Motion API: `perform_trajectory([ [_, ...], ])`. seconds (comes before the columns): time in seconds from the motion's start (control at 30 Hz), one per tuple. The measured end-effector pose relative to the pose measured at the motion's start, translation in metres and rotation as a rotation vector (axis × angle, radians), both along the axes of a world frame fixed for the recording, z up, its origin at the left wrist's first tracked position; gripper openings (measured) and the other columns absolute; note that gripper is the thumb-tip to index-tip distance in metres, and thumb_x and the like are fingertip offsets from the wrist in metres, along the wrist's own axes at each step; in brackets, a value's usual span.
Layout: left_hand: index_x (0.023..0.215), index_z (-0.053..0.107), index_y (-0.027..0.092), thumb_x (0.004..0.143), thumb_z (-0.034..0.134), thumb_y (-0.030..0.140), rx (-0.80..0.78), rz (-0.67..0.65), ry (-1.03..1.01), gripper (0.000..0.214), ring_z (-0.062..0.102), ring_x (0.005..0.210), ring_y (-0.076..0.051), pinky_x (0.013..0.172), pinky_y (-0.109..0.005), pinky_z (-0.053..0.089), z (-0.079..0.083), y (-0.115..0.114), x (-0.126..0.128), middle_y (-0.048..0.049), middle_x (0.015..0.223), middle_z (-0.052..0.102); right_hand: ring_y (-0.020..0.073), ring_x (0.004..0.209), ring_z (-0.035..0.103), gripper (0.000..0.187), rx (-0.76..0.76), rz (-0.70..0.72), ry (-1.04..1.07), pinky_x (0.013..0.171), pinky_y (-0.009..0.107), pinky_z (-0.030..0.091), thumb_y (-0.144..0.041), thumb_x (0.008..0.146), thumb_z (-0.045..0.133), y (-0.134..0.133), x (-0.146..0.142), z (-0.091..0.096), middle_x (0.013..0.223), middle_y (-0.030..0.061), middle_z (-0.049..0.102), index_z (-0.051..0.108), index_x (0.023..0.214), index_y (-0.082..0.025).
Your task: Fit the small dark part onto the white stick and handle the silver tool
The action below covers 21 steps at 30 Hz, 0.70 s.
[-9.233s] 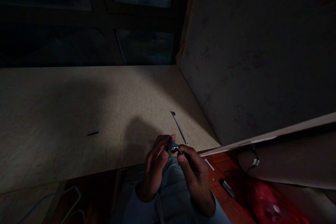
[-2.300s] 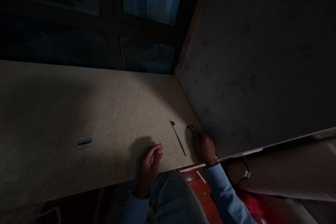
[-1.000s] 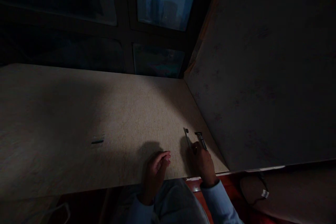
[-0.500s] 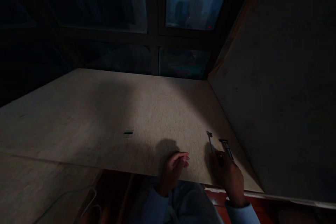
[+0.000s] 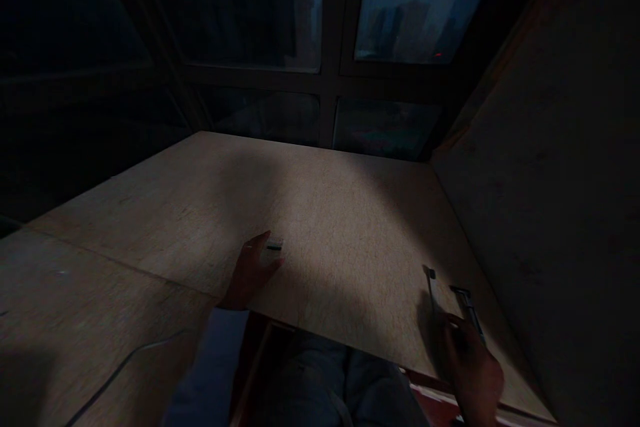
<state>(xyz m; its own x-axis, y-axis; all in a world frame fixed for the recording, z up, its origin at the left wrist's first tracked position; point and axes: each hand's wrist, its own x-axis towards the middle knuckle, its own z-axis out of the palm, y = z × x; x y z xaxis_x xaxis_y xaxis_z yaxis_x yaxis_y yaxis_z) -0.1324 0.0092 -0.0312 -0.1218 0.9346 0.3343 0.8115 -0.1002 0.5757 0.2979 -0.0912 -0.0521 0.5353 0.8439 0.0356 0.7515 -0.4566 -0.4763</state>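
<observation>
The scene is very dim. My left hand (image 5: pixel 250 270) stretches forward over the pale board (image 5: pixel 350 213), its fingertips touching a small dark flat piece (image 5: pixel 274 246); the fingers look extended. My right hand (image 5: pixel 470 363) rests at the board's near right edge, fingers curled beside a thin white stick with a dark tip (image 5: pixel 431 283) and a small dark razor-like tool (image 5: pixel 467 303). Whether the right fingers hold either one is not clear.
An upright panel (image 5: pixel 550 167) walls the board's right side. Dark window panes (image 5: pixel 415 7) stand behind. A second board (image 5: pixel 75 320) lies lower left with a thin cable (image 5: pixel 125 363) across it. My lap (image 5: pixel 320 380) sits below the board's edge.
The view has swung left. My left hand has reached forward and left from near my lap to the small dark piece. My right hand stays by the stick and the tool.
</observation>
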Motion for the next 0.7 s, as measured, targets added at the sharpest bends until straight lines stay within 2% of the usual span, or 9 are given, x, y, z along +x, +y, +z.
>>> perform_trajectory([
  [0.1,0.133,0.055,0.017,0.068,0.071,0.049,-0.09,-0.086,0.074,0.073,0.055,0.125,-0.036,0.104,-0.05,0.046,-0.012,0.013,-0.018,-0.0154,0.134,0.061,0.0305,0.065,0.069,0.055,0.003,-0.007,-0.014,0.051,0.031,0.038,-0.056,0.083,0.039,0.0,-0.001,-0.001,0.082,0.015,0.076,0.072,0.107,-0.019],
  [0.23,0.134,0.054,0.019,0.069,0.068,0.051,-0.167,-0.124,0.057,0.074,0.055,0.126,-0.036,0.105,-0.05,0.045,-0.021,0.025,-0.026,-0.0158,0.136,0.06,0.0296,0.063,0.068,0.053,0.002,0.002,-0.039,0.051,0.031,0.038,-0.055,0.083,0.04,0.0,0.0,-0.004,0.082,0.0142,0.076,0.072,0.108,-0.02],
  [0.47,0.132,0.056,0.019,0.074,0.064,0.049,-0.205,-0.099,0.075,0.066,0.061,0.118,-0.032,0.103,-0.045,0.046,-0.016,0.031,-0.022,-0.0126,0.126,0.067,0.0277,0.062,0.068,0.051,0.032,0.017,-0.061,0.049,0.029,0.037,-0.055,0.086,0.04,-0.001,0.0,-0.005,0.08,0.0129,0.076,0.074,0.104,-0.021],
  [0.7,0.131,0.056,0.02,0.076,0.065,0.054,-0.138,-0.05,0.061,0.066,0.064,0.112,-0.031,0.1,-0.044,0.048,-0.018,0.022,-0.009,-0.0099,0.119,0.071,0.0269,0.06,0.067,0.051,0.019,-0.004,-0.056,0.049,0.029,0.036,-0.054,0.086,0.042,0.0,0.0,-0.006,0.077,0.0131,0.075,0.074,0.105,-0.02],
])
